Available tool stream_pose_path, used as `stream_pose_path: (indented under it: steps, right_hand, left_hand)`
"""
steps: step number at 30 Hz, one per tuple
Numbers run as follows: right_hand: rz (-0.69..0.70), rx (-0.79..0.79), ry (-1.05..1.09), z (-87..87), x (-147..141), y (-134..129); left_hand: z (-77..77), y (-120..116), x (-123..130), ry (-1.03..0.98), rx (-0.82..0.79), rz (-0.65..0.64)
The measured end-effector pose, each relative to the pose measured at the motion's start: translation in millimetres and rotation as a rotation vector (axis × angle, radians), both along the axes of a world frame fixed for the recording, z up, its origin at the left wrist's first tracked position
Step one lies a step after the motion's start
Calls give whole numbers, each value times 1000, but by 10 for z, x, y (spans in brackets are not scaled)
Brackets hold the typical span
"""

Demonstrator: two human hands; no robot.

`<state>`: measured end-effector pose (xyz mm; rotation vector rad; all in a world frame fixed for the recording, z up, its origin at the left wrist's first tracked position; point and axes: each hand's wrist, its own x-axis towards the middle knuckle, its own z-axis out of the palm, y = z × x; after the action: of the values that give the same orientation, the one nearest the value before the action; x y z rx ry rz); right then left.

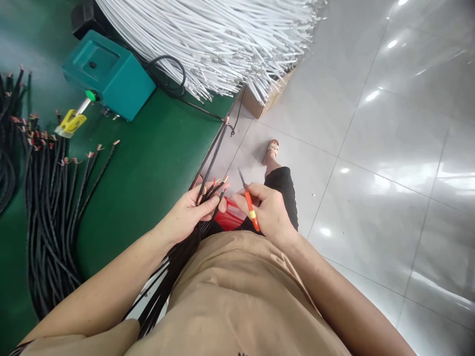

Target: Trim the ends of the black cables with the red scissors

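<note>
Above my lap, my left hand (196, 207) is closed round a bundle of black cables (184, 257). Their ends, with thin red, yellow and white wires, stick out past my fingers. One longer cable (215, 153) reaches up beyond the others. Just to the right, my right hand (267, 210) is closed on a small tool (252, 207) with an orange and yellow handle and a dark, narrow tip pointing up and left. The tool's tip is apart from the cables. Something red (230, 215) lies below and between my hands.
On the green table (148, 168) at the left are a teal box (115, 74) with a yellow clip (71, 122), and piles of black cables (48, 222). White cables (208, 39) overhang the table's far edge above a cardboard box (256, 103).
</note>
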<state>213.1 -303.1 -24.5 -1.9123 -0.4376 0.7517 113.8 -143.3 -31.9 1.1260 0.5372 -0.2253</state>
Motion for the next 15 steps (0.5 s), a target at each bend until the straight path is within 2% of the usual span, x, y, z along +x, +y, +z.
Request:
stream_pose_path:
  steps: [3,6,10,15]
  right_hand:
    - [176,-110,-427,-46,-22,-102]
    - [258,-207,-690,-108,-39,-151]
    - [302,-300,-826,-121,-45,-170]
    - [317,-330,-825,-71,-49,-198]
  left_hand:
    - [5,-2,3,10,8,-13]
    - [11,0,-3,3,28,-35]
    - [11,3,-7,-8,43,-49]
    - [10,4,-4,0,62,-62]
